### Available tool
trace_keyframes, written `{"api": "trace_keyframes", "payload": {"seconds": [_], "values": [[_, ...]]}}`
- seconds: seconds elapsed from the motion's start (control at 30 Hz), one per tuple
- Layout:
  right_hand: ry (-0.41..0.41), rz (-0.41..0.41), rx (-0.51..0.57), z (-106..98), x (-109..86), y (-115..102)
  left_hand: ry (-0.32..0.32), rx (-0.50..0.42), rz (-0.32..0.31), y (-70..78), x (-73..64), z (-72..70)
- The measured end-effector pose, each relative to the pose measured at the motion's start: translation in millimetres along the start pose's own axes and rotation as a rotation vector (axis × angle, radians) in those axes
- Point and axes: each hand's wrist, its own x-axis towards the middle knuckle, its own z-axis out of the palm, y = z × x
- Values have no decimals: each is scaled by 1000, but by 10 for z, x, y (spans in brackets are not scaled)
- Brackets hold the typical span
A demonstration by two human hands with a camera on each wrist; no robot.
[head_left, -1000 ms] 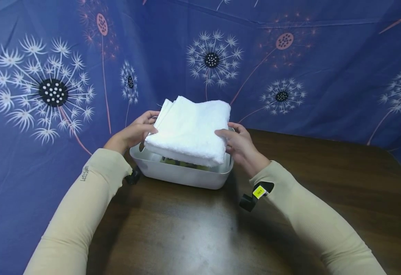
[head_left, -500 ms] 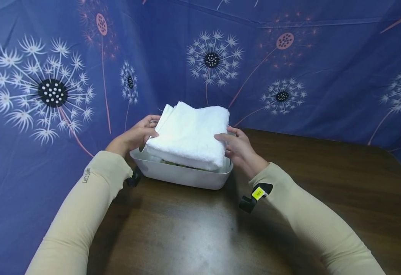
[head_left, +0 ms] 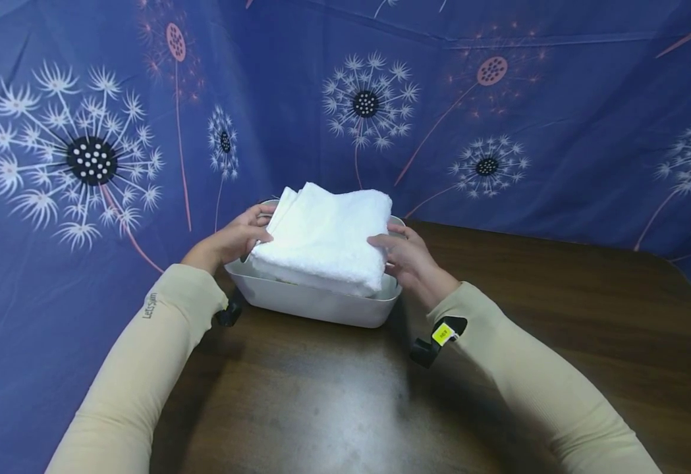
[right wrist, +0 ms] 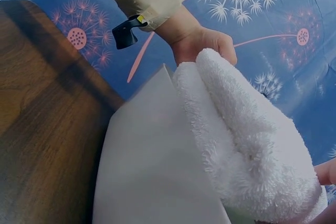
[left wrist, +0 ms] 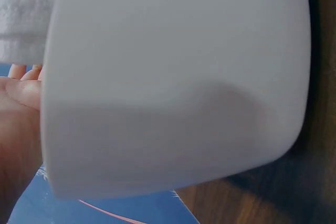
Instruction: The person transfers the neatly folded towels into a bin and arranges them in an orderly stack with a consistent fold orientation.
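A folded white towel (head_left: 324,237) lies tilted between my hands, partly down inside the white plastic basin (head_left: 315,305). My left hand (head_left: 232,238) grips its left edge, thumb on top and fingers underneath. On the other side my right hand (head_left: 412,258) holds the right edge the same way. The right wrist view shows the towel's thick folds (right wrist: 252,140) above the basin's rim. In the left wrist view the basin's outer wall (left wrist: 173,87) covers most of the picture, with a towel corner (left wrist: 26,19) at its edge. Whatever lies under the towel is hidden.
The basin stands on a dark brown wooden table (head_left: 321,395) near its back left corner. A blue cloth with dandelion prints (head_left: 286,85) hangs close behind and to the left. Black wrist cameras (head_left: 425,352) jut out beneath both forearms.
Both hands have lowered the towel a little into the basin. The yellowish and dark contents glimpsed under it earlier are now almost wholly covered.
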Motion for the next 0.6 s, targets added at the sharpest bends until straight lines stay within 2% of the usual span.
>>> {"api": "trace_keyframes", "payload": {"seconds": [0.2, 0.4, 0.47, 0.6], "values": [[-35, 52, -4, -11, 16, 29, 19, 43, -68, -56, 13, 21], [-110, 114, -70, -50, 10, 52, 43, 221, -219, -99, 38, 36], [-128, 96, -95, -64, 6, 51, 51, 252, -272, -100, 43, 53], [-132, 13, -57, -98, -20, 1, 63, 269, -374, -69, 69, 96]]}}
